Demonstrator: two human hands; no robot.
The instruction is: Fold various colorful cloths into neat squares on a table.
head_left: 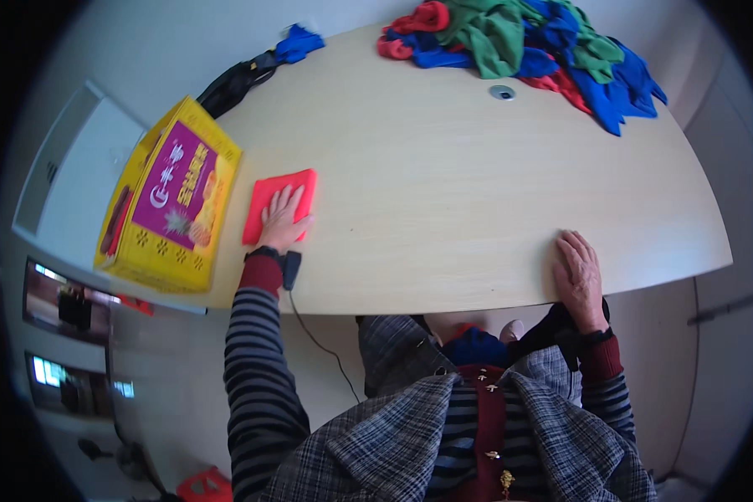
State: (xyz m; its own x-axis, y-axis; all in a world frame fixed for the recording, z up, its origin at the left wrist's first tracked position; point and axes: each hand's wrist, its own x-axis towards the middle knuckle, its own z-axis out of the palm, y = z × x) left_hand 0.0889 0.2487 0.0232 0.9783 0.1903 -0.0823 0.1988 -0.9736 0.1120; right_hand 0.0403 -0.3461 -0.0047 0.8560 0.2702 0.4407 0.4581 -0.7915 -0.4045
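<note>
My left hand (283, 219) lies flat with its fingers spread on a folded red cloth (302, 186) at the left of the table. Just below that wrist, a small black device (291, 266) with a thin cable rests near the table's front edge. On the right, my right hand (579, 269) lies on the bare tabletop by the front edge, its fingers stretched out and holding nothing. Left of the red cloth stands a yellow cardboard box (166, 264) with a purple panel and fruit pictures.
The pale wooden table (443, 184) has a curved far edge. A heap of red, green and blue cloths (498, 38) lies at the far right, beside a round grommet (502, 93). A black bag-like item (238, 84) and a blue cloth (299, 44) lie far left.
</note>
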